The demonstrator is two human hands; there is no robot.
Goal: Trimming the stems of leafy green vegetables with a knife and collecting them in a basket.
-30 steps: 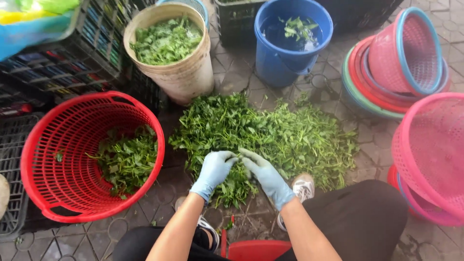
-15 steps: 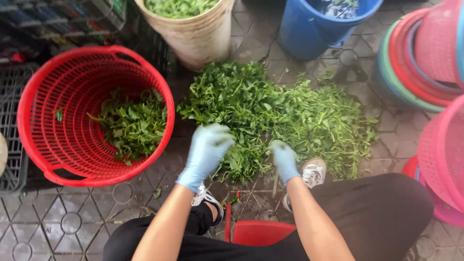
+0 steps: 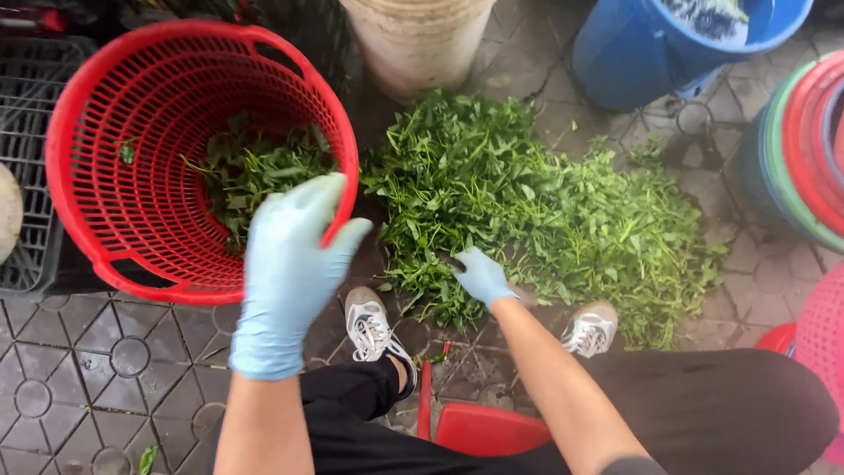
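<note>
Our leafy green pile [image 3: 545, 211] sprawls on the floor; right hand [image 3: 482, 277] fingers grip its near edge, left hand [image 3: 290, 273] is open and empty beside the red basket [image 3: 97, 185].

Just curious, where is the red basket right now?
In the head view, the red basket sits on the paving at upper left, beside the pile of greens, with the left hand raised over its near rim.

One red basket [image 3: 105, 176] of open plastic mesh, with one small heap of cut greens [image 3: 255, 171] lying inside it; one large pile of leafy greens [image 3: 545, 211] spread on the paved floor [image 3: 79, 387]; one beige bucket [image 3: 418, 40]; one blue bucket [image 3: 651, 53]; one stack of nested coloured basins [image 3: 804, 149] at the right edge; two hands, a left hand [image 3: 290, 273] and a right hand [image 3: 483, 277], each in one pale blue glove; two white sneakers [image 3: 374, 325]; one red stool [image 3: 488, 427]; one black crate [image 3: 22, 176].
</note>
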